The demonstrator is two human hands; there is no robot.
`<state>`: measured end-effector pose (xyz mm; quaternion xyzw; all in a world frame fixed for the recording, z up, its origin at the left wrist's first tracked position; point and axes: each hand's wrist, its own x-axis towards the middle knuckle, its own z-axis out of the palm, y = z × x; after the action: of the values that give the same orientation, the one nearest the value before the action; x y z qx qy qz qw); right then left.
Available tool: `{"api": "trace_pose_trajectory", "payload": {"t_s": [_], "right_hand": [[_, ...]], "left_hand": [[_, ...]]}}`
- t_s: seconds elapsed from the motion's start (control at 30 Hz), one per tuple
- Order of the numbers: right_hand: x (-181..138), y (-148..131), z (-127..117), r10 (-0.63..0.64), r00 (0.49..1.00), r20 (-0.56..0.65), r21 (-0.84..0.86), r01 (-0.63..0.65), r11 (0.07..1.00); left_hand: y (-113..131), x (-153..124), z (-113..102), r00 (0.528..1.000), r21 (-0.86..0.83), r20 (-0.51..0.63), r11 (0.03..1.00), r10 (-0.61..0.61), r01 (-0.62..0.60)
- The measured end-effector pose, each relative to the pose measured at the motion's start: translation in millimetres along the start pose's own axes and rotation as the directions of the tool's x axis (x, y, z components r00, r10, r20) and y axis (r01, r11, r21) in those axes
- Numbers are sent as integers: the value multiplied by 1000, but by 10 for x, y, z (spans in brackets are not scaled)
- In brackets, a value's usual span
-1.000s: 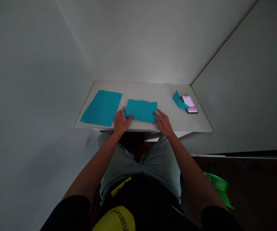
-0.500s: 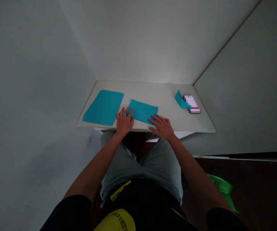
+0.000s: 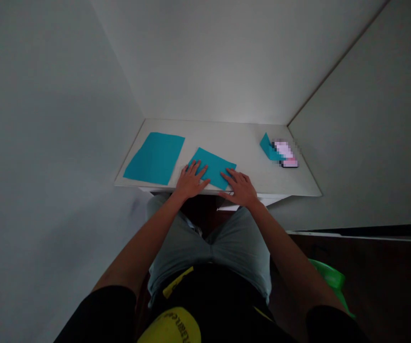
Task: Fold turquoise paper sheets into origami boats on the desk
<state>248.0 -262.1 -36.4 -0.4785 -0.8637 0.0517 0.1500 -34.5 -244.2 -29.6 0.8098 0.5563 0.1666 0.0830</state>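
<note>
A small sheet of blue paper [image 3: 215,164] lies flat and slightly turned near the front edge of the white table. My left hand [image 3: 191,181] rests on its left side, fingers spread. On its right side my right hand [image 3: 240,187] lies with fingers apart, the fingertips touching the paper. A larger blue sheet [image 3: 154,158] lies to the left, apart from both hands. At the right end of the table a folded piece of blue paper [image 3: 267,148] stands partly raised, its right part under or behind a blurred phone [image 3: 286,153].
The white table [image 3: 219,132] is narrow and meets walls at the back and both sides. My legs [image 3: 210,243] are below its front edge. A green plastic object [image 3: 328,276], perhaps a stool, stands on the dark floor at the lower right.
The small blue sheet has turned a little clockwise, its right end closer to me. My left hand has shifted right and lies further over the paper. My right hand has barely moved.
</note>
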Motion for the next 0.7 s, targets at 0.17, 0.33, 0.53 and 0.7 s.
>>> {"api": "trace_pose_trajectory", "payload": {"t_s": [0.17, 0.33, 0.53, 0.7], "right_hand": [[28, 46, 121, 160, 972, -170, 82, -147, 986], [81, 119, 171, 264, 936, -232, 186, -224, 957], [94, 188, 200, 271, 930, -247, 227, -216, 950], [120, 135, 206, 344, 917, -200, 106, -329, 938]], "left_hand": [[28, 48, 44, 966, -33, -124, 974, -228, 225], [-40, 98, 31, 949, -110, -123, 954, -290, 278], [-127, 122, -16, 920, -203, -154, 922, -362, 329], [-56, 149, -37, 885, -162, -147, 893, -442, 420]]}}
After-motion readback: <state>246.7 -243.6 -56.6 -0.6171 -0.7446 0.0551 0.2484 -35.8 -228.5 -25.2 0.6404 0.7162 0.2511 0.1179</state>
